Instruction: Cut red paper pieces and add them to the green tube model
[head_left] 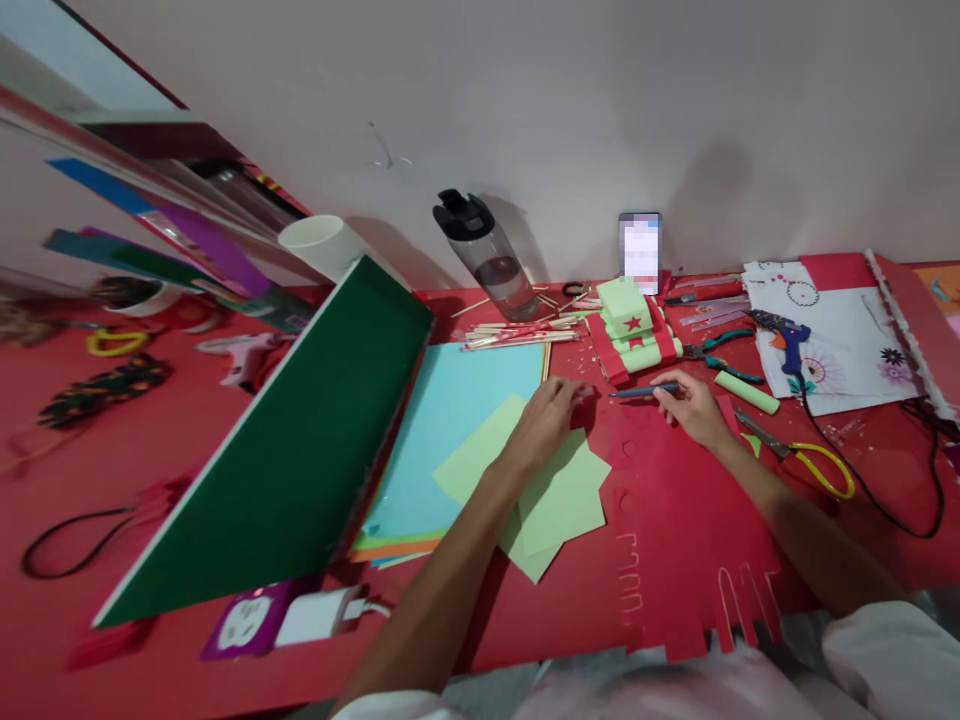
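Note:
My right hand (694,408) grips a dark pen (643,392), its tip pointing left over a red sheet (682,500) with cut edges and pale drawn outlines. My left hand (551,412) is closed, its bent fingers together at the upper edge of light green paper pieces (562,495); whatever is at its fingertips is too small to make out. Under the green pieces lie light blue sheets (472,385). Just beyond the hands stands a light green and red paper model (628,320) with a red star. A rolled green tube (747,393) lies to the right.
Yellow-handled scissors (821,468), pliers (731,355) and a blue glue gun (791,345) with a trailing cord lie right. Behind are thin sticks (517,333), a bottle (499,270) and a phone (640,255) against the wall. A dark green board (292,470) leans at left.

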